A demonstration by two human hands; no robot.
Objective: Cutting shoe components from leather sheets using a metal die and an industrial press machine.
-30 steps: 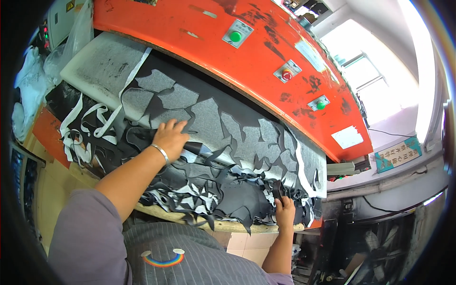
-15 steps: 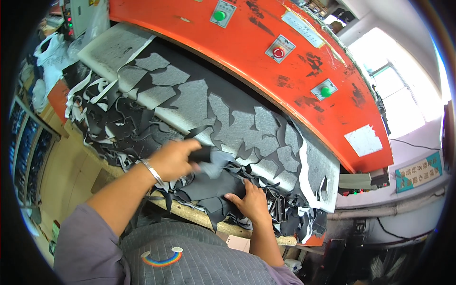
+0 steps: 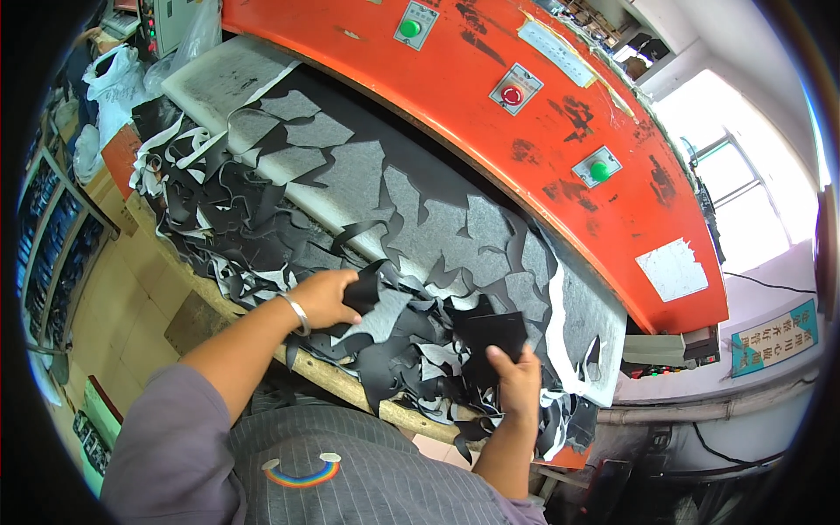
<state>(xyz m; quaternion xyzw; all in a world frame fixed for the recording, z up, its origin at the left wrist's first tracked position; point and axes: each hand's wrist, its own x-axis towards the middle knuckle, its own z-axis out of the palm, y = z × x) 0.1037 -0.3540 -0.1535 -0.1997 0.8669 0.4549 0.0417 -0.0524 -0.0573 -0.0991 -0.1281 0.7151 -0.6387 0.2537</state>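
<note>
My left hand [image 3: 324, 299] is closed on a curled piece of sheet material, black on one face, with a pale grey piece [image 3: 385, 317] hanging just beside it. Over on the right, my right hand [image 3: 518, 378] grips flat black cut pieces [image 3: 492, 339] by their near edge, thumb on top. Beneath both hands lies a heap of black and grey scraps [image 3: 236, 214]. Beyond it, a black sheet [image 3: 376, 127] with large cut-out gaps rests on a pale cutting board [image 3: 210, 83], its grey surface showing through.
An orange machine beam [image 3: 472, 114] with green and red push buttons spans the far side. A wooden ledge [image 3: 328, 372] runs along the near edge. White plastic bags [image 3: 114, 83] and a rack [image 3: 52, 245] stand at left. A strip of white material [image 3: 556, 328] curves down at right.
My right hand has lifted from the heap, moved right and now holds black pieces. My left hand, blurred before, has shifted slightly down and left. The large dark piece between them no longer shows there.
</note>
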